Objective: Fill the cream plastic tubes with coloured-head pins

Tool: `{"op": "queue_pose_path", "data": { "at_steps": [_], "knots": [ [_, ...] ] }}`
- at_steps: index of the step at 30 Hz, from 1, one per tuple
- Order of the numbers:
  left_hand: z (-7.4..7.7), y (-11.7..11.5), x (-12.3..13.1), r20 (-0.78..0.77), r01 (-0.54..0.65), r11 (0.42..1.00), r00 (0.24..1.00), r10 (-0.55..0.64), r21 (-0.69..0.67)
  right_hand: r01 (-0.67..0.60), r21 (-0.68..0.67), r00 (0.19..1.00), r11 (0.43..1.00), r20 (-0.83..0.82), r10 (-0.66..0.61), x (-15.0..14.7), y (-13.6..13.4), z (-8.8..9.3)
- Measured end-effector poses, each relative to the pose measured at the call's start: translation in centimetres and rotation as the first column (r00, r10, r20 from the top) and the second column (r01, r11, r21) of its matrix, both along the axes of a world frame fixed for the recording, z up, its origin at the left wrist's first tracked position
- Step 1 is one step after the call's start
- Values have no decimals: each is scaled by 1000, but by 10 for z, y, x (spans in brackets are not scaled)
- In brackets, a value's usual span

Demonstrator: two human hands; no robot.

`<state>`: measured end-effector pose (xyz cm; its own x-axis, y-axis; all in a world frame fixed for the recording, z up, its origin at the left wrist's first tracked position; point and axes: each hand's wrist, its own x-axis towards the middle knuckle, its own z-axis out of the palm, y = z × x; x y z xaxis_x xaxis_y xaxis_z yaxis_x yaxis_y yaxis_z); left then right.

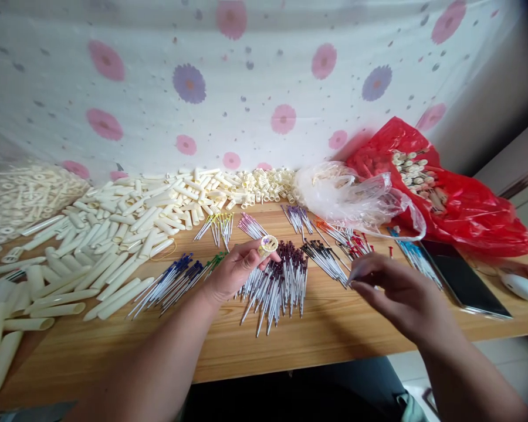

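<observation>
My left hand (240, 266) is closed around a short cream pen barrel piece (268, 244), its round slotted end tilted up toward me. Purple and yellow bits show at that end. Just beyond and below it lies a dense pile of pen refills with dark maroon ends (286, 272). My right hand (396, 290) is pinched, its fingertips at the pale tips of the black-ended refills (324, 259). Whether a refill is between those fingers I cannot make out. Blue-ended refills (169, 281) and some green-ended ones lie left of my left hand.
Cream pen barrels (114, 258) heap across the left and back. Small slotted pieces (268, 184) lie behind. Yellow, pink, purple and red refill groups stretch across the table. A clear plastic bag (343, 190), a red bag (470, 205), a phone (464, 278) and a white mouse (523, 287) are right.
</observation>
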<state>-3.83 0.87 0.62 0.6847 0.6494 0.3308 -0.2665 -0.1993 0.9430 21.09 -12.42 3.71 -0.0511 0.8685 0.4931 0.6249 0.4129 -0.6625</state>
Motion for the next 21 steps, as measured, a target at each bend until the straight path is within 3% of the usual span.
{"op": "queue_pose_path", "data": {
  "at_steps": [3, 5, 9, 14, 21],
  "knots": [
    [0, -1, 0, -14, 21, 1000, 1000, -21, -15, -66, 282, 916, 957, -362, 170, -17, 1, 28],
    [0, -1, 0, -26, 32, 999, 999, -33, -31, -97, 343, 871, 934, -425, 247, -30, 6, 42],
    [-2, -1, -2, -47, 34, 997, 998, -37, -68, -120, 421, 930, 899, -269, 250, -51, 22, 55],
    [0, -1, -2, -19, 63, 995, 998, -64, -80, -101, 486, 985, 868, -72, 155, -67, 32, 53],
    [1, 0, -3, -48, 72, 995, 996, -76, -74, 26, 573, 999, 819, -49, 3, -76, 29, 45]
  ]
}}
